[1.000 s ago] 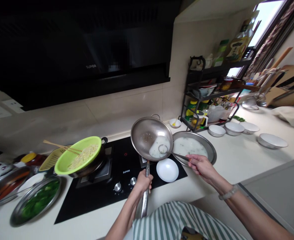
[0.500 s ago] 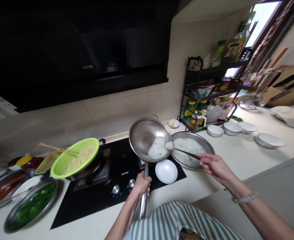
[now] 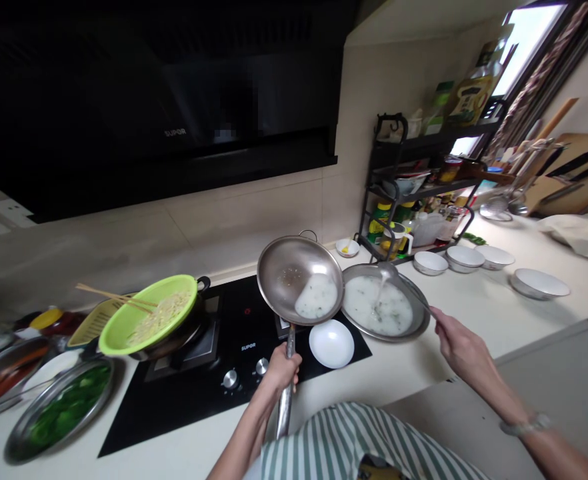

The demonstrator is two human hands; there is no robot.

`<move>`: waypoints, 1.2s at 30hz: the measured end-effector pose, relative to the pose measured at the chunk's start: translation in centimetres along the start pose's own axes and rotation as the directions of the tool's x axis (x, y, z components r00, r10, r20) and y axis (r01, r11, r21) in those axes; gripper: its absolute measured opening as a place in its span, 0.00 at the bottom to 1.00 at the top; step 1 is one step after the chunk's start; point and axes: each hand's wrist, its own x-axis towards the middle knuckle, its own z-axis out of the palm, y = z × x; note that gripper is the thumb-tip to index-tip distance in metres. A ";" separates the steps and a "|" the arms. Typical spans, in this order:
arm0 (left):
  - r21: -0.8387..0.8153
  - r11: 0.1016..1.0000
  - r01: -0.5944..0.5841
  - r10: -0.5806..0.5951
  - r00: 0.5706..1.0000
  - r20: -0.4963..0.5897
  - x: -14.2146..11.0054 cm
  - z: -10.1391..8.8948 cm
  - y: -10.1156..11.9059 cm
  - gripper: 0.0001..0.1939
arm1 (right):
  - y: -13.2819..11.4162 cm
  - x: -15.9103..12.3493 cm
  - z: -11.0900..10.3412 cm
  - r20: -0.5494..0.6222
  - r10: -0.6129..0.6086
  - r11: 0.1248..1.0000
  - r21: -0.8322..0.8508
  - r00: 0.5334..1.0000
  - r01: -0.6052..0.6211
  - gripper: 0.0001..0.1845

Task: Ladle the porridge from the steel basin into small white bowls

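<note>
My left hand (image 3: 283, 367) is wrapped round the handle of a steel wok (image 3: 279, 267), which tilts to the right over the hob. White soup (image 3: 318, 297) with green bits pools in the wok's lower right side. My right hand (image 3: 459, 337) grips the handle of a ladle (image 3: 388, 270) held over a wide steel basin (image 3: 421, 293). A stream of white soup falls from the ladle into the basin, where more of the same soup lies. Just below the wok stands a white bowl (image 3: 332, 344).
A green colander of noodles (image 3: 119, 327) with chopsticks rests on a dark pot at the left burner. Leafy greens fill a steel dish (image 3: 69, 407). Several white bowls (image 3: 539, 281) line the right counter, before a black spice rack (image 3: 374, 200). A range hood (image 3: 174, 100) hangs above.
My right hand has moved right, carrying the ladle from the wok's edge to above the basin, and soup now pours from it. My left hand and the wok stay nearly still.
</note>
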 end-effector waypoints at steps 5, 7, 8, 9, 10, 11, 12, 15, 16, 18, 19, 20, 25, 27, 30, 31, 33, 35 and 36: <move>-0.008 1.000 -0.011 0.011 1.000 0.012 0.1 0.0 -0.1 0.09 | 0.2 -0.5 -0.6 -0.068 -0.088 0.989 -0.125 0.994 0.079 0.22; -0.003 1.000 -0.012 0.012 1.000 0.012 0.1 0.0 -0.1 0.09 | -0.3 -0.2 -0.4 -0.069 0.037 0.999 0.037 0.997 -0.034 0.20; 0.000 1.000 -0.011 0.011 1.000 0.010 0.1 0.0 -0.1 0.09 | -0.7 0.0 -0.2 -0.041 0.121 0.983 0.141 0.992 -0.114 0.20; 0.002 1.000 -0.011 0.011 1.000 0.009 0.1 0.0 -0.1 0.09 | -1.2 0.2 0.1 0.007 0.201 0.951 0.240 0.980 -0.196 0.20; 0.004 1.000 -0.012 0.012 1.000 0.010 0.0 0.0 -0.1 0.09 | -1.8 0.5 0.4 0.066 0.259 0.908 0.324 0.964 -0.266 0.21; 0.004 1.000 -0.013 0.013 1.000 0.010 0.0 0.0 -0.1 0.09 | -2.5 0.8 0.7 0.123 0.287 0.867 0.388 0.950 -0.312 0.22; 0.004 1.000 -0.014 0.014 1.000 0.010 0.0 0.0 -0.1 0.09 | -3.3 1.1 1.1 0.164 0.287 0.840 0.431 0.944 -0.330 0.23; 0.006 1.000 -0.013 0.013 1.000 0.011 0.0 0.0 0.0 0.09 | -5.7 2.2 2.3 0.220 0.179 0.855 0.447 0.959 -0.262 0.23; 0.006 1.000 -0.012 0.012 1.000 0.011 0.0 0.1 0.0 0.09 | -6.4 2.6 2.7 0.236 0.130 0.875 0.429 0.963 -0.223 0.23; 0.005 1.000 -0.009 0.009 1.000 0.010 0.0 0.1 0.0 0.09 | -7.6 3.2 3.7 0.256 0.041 0.913 0.383 0.966 -0.141 0.23; 0.002 1.000 -0.007 0.007 1.000 0.010 0.0 0.1 0.0 0.09 | -8.1 3.4 4.2 0.252 0.006 0.928 0.360 0.968 -0.099 0.23; -0.004 1.000 -0.006 0.006 1.000 0.011 0.0 0.1 0.0 0.09 | -8.5 3.6 4.7 0.241 -0.023 0.939 0.339 0.970 -0.062 0.23; -0.017 1.000 -0.005 0.005 1.000 0.017 -0.1 0.0 0.1 0.09 | -9.7 3.9 6.3 0.280 -0.087 0.955 0.297 0.956 0.000 0.22; -0.005 1.000 -0.001 0.001 1.000 0.012 -0.1 0.0 0.2 0.09 | -9.7 4.0 6.6 0.341 -0.023 0.944 0.317 0.940 -0.091 0.22; -0.001 1.000 0.000 0.000 1.000 0.010 -0.1 0.0 0.3 0.09 | -9.3 4.2 6.8 0.409 0.121 0.868 0.398 0.904 -0.296 0.22; -0.001 1.000 -0.003 0.003 1.000 0.010 -0.2 0.0 0.3 0.09 | -9.2 4.3 6.8 0.423 0.171 0.823 0.435 0.890 -0.365 0.21; 0.002 1.000 -0.010 0.010 1.000 0.012 -0.2 0.0 0.3 0.09 | -9.0 4.4 6.7 0.456 0.268 0.709 0.503 0.849 -0.494 0.21; 0.005 1.000 -0.009 0.009 1.000 0.012 -0.2 0.0 0.4 0.09 | -9.0 4.5 6.4 0.499 0.340 0.586 0.551 0.797 -0.595 0.20; 0.004 1.000 -0.007 0.007 1.000 0.012 -0.2 0.0 0.4 0.09 | -9.1 4.5 6.2 0.519 0.362 0.532 0.567 0.774 -0.629 0.21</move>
